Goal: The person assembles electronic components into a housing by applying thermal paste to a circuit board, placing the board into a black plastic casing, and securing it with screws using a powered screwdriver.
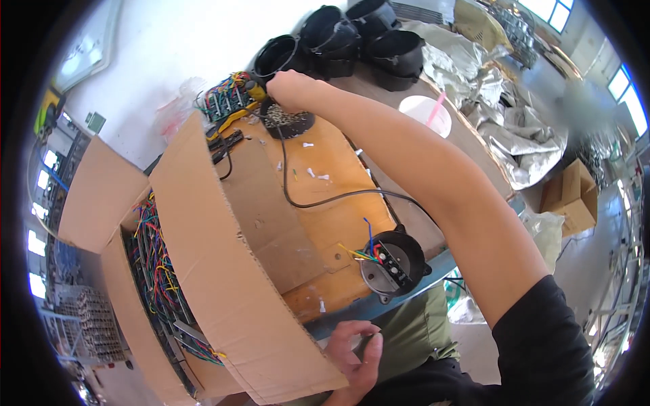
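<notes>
My right hand [294, 91] reaches to the far side of the table, its fingers closed beside a yellow and black tool [255, 91]; what lies inside the grip is hidden. Just below that hand is a black dish of small screws [290, 123]. My left hand [355, 353] is near the front edge, thumb and forefinger curled towards each other; anything between them is too small to name. In front of me at the table edge sits a round black housing [414, 252] holding a small circuit board [393, 267] with coloured wires.
An open cardboard box [203, 237] of wired boards [162, 271] stands at left. A black cord [325, 203] crosses the orange tabletop [338, 162] among small white pieces. Several black housings [328, 34] and a white cup [423, 115] stand at the back.
</notes>
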`<state>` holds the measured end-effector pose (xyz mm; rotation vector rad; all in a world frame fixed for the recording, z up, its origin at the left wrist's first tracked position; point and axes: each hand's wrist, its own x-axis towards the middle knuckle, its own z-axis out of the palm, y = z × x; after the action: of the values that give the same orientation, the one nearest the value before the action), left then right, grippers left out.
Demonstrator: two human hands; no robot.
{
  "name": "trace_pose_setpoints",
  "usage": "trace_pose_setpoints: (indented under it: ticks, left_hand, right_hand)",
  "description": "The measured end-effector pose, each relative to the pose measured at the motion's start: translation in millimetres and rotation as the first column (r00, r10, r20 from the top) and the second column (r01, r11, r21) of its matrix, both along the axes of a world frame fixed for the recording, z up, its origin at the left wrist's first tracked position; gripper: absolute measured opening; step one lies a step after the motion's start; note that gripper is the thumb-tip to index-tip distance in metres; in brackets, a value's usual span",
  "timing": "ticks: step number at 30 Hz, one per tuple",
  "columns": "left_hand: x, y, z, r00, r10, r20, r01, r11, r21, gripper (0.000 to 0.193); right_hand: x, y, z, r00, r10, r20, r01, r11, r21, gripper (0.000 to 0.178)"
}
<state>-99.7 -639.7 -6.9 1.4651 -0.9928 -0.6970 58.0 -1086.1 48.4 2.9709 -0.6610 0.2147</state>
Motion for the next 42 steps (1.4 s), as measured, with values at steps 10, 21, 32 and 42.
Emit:
trace_pose_setpoints:
  ticks: [10, 21, 32, 42]
  left_hand:
    - [-15, 0, 30, 0.482, -0.068, -0.873, 0.075, 0.997, -0.037, 0.016]
    - [-57, -52, 18, -0.110, -0.128, -0.986, 0.280, 0.948, -0.154, 0.046]
    - [-60, -40, 23, 0.006, -0.100, -0.995, 0.234, 0.967, -0.096, 0.044]
    - [-67, -15, 21, 0.108, -0.214, -0.971, 0.246, 0.952, -0.183, 0.040]
  right_hand:
    - [-92, 45, 49, 0.778, 0.015, 0.627, -0.143, 0.978, 0.154, 0.017]
    - [-350, 259, 45, 0.976, -0.017, 0.217, -0.135, 0.735, 0.664, 0.015]
    - [-290, 220, 102, 0.875, -0.143, 0.463, -0.248, 0.690, 0.680, 0.008]
    - [-149, 82, 75, 0.691, -0.193, 0.696, -0.061, 0.945, 0.323, 0.011]
